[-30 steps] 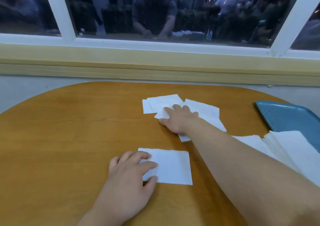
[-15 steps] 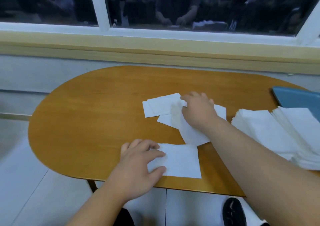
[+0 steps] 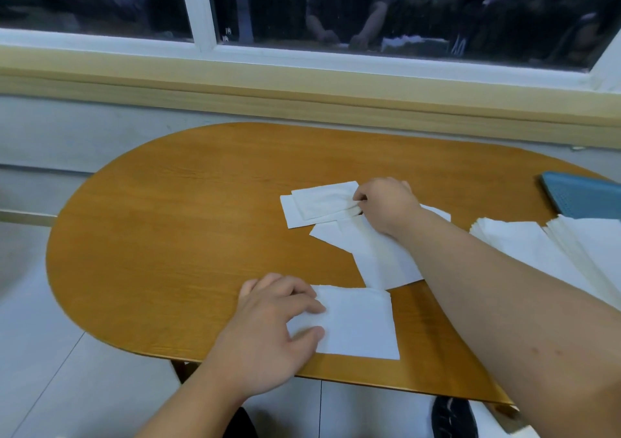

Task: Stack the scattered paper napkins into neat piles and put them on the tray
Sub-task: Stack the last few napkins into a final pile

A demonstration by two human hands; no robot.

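Observation:
White paper napkins lie scattered on the wooden table (image 3: 168, 236). My left hand (image 3: 268, 330) rests with spread fingers on the left edge of one napkin (image 3: 363, 323) near the front edge. My right hand (image 3: 386, 202) reaches to the middle and pinches the right edge of two overlapping napkins (image 3: 322, 202). More loose napkins (image 3: 379, 256) lie under my right wrist. A thick napkin pile (image 3: 544, 252) lies at the right, partly hidden by my forearm. The blue tray (image 3: 584, 199) sits at the far right edge.
A window sill and wall run behind the table. The floor shows below the table's front edge, with a dark shoe (image 3: 453, 417) at the bottom. The window glass reflects people in a room.
My right hand moved from the middle loose napkins to the right edge of the two overlapping ones and pinched them. My left hand stayed on the near napkin. The camera pulled back.

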